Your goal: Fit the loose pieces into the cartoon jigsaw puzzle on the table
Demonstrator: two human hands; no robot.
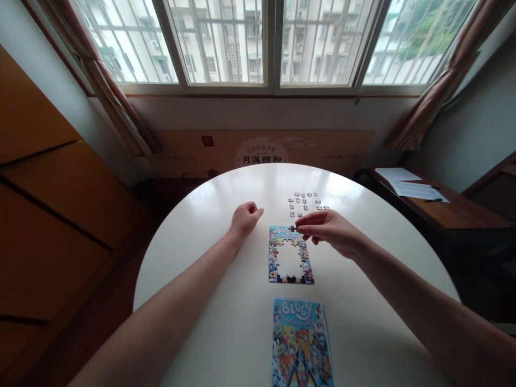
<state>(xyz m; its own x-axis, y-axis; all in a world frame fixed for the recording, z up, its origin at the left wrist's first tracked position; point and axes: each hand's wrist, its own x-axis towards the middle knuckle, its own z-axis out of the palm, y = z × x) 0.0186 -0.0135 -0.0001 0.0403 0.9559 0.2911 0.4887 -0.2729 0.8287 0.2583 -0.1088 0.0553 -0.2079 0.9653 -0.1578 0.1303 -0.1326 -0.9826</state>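
Observation:
A small rectangular jigsaw puzzle [290,255] lies in the middle of the round white table [201,258]; its coloured border is assembled and its centre is bare. My right hand [328,231] pinches a small puzzle piece [293,229] at the puzzle's top edge. My left hand [245,217] rests on the table just left of the puzzle, fingers curled in a loose fist with nothing visible in it. Several loose puzzle pieces [305,203] are spread on the table beyond the puzzle. A colourful reference picture [301,344] lies nearer me.
A wooden cabinet [44,215] stands at the left. A dark side desk [439,207] with papers [411,185] is at the right. Windows [258,43] with curtains run along the back wall, a printed cardboard panel [262,150] below them.

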